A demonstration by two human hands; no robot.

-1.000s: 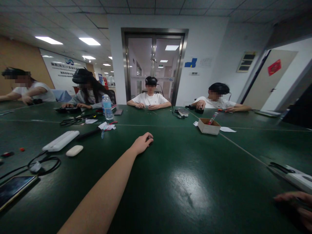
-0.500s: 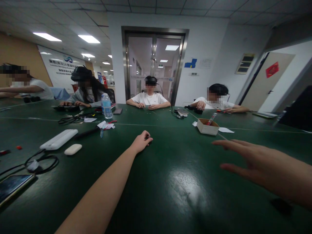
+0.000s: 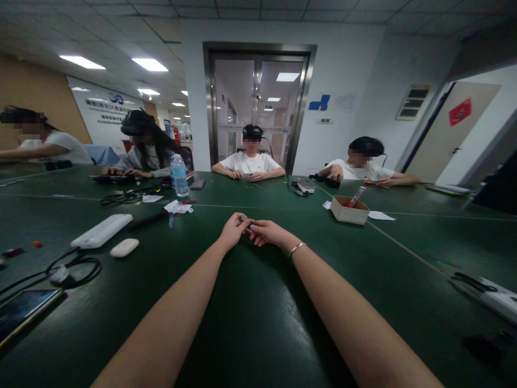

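Observation:
Both my hands meet over the middle of the green table (image 3: 258, 302). Between their fingertips is a small dark object (image 3: 251, 223), mostly covered, and its kind cannot be made out. My left hand (image 3: 233, 233) is closed with thumb and fingers pinched on it. My right hand (image 3: 271, 234), with a silvery bracelet (image 3: 298, 249) at the wrist, is also closed and touches the same dark object from the right.
On my left lie a white power bank (image 3: 103, 230), a white earbud case (image 3: 124, 248), a coiled black cable (image 3: 76, 272) and a phone (image 3: 28, 312). Further off stand a water bottle (image 3: 179, 177) and an open cardboard box (image 3: 349, 213). Several people sit across the table.
My right hand has moved in from the right, where it was stretched open, and now meets my left hand at the small dark object. My left hand has stayed nearly in place.

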